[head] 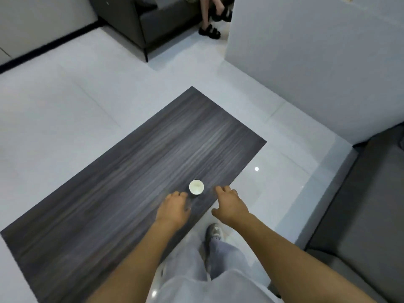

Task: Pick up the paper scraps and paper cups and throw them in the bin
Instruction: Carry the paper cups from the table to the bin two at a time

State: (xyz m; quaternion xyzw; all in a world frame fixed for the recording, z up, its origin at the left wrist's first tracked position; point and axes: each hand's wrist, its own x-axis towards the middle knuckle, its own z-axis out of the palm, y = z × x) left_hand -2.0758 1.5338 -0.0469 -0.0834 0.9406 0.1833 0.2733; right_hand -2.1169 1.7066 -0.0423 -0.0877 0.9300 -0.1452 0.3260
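One white paper cup point(196, 186) stands upright on the dark wood-grain table point(122, 184), near the table's right-hand edge. My left hand point(175, 207) hovers over the table just left of and below the cup, fingers loosely curled, holding nothing. My right hand point(229, 204) reaches in from the right side of the cup, fingers relaxed and spread, a short gap away from it. Neither hand touches the cup. No paper scraps and no bin are in view.
A grey sofa point(360, 215) lies to the right, a dark armchair point(150, 22) at the back with a seated person's legs point(209, 20). A white wall block point(306, 62) stands at the right rear. Glossy white floor tiles surround the table.
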